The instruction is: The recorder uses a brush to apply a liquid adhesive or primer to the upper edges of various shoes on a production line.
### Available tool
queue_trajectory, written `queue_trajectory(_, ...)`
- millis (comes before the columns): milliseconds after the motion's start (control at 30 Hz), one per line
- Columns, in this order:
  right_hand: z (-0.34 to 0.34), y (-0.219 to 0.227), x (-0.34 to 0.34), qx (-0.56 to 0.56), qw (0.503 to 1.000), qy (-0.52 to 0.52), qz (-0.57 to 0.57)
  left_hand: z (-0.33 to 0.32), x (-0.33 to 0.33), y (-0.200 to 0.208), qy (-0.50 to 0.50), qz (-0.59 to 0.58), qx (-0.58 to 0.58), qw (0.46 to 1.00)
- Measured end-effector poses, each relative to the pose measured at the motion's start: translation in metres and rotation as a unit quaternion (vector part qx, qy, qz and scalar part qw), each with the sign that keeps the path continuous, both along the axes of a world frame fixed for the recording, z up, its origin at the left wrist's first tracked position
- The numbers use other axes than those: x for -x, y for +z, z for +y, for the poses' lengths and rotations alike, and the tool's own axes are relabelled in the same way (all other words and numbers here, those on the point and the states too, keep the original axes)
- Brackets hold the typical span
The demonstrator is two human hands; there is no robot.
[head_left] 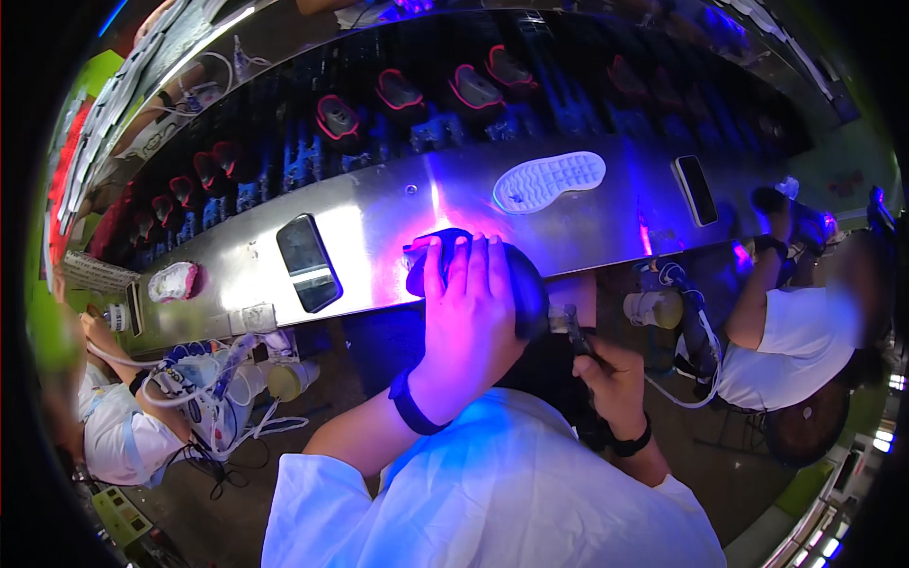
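Observation:
My left hand (471,308) lies over a black shoe upper (532,295) at the near edge of the metal bench, its fingers stretched forward across the top and holding it there. The thumb side is partly hidden. Low beside the shoe, my right hand (614,383) is closed around a slim dark-handled tool (575,333); its upper end looks pale and its exact kind is unclear. Beyond the shoe, a white shoe sole (549,183) rests on the bench with its patterned tread up. Pink and blue light falls on my left hand.
The metal bench (379,204) carries a phone (308,263) on the left, another phone (696,190) on the right and a pale sole (174,281) farther left. Behind runs a dark rack with several red-edged shoe uppers (399,89). People in white shirts sit on both sides, near hoses (705,364) and cups.

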State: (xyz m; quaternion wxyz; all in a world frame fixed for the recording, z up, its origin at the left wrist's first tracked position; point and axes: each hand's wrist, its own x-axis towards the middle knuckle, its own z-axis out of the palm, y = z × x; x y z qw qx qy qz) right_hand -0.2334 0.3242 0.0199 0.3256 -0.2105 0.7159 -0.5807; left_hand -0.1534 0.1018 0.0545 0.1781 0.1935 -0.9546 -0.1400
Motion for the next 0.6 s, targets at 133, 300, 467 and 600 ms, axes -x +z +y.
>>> queue_trajectory(133, -0.016, 0.032, 0.025, -0.066, 0.977, 0.002, 0.204, -0.009, 0.014, 0.003, 0.013, 0.024, -0.017, 0.999)
queue_trajectory(300, -0.037, 0.059, 0.06, -0.125, 0.96, 0.042, 0.246, -0.03, 0.023, 0.006, 0.015, 0.036, -0.059, 0.997)
queue_trajectory(467, -0.061, 0.067, 0.08, -0.093, 0.948, 0.05, 0.301, -0.047, 0.034, 0.003, 0.012, 0.04, -0.082, 0.996)
queue_trajectory(600, -0.073, 0.061, 0.08, -0.068, 0.977, 0.003, 0.202, -0.047, 0.033, -0.004, 0.036, 0.047, -0.089, 0.994)
